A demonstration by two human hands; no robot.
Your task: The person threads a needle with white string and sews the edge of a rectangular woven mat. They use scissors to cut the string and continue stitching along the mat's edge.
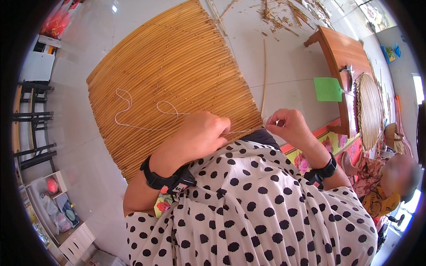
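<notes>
While one mat [168, 71] is lying ahead, the left hand [202, 133] is gripping one white thread [242, 131] over its near edge, the right hand [290, 126] pinching it beside the right corner; floor [75, 111] is giving room along the left edge.

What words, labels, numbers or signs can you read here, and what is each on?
Black strap on the left wrist: small pale marks, too small to read.
Bagged goods on the left-hand shelf: too small and blurred to read.
Slatted mat: no lettering visible.
No text is clearly legible.
</notes>
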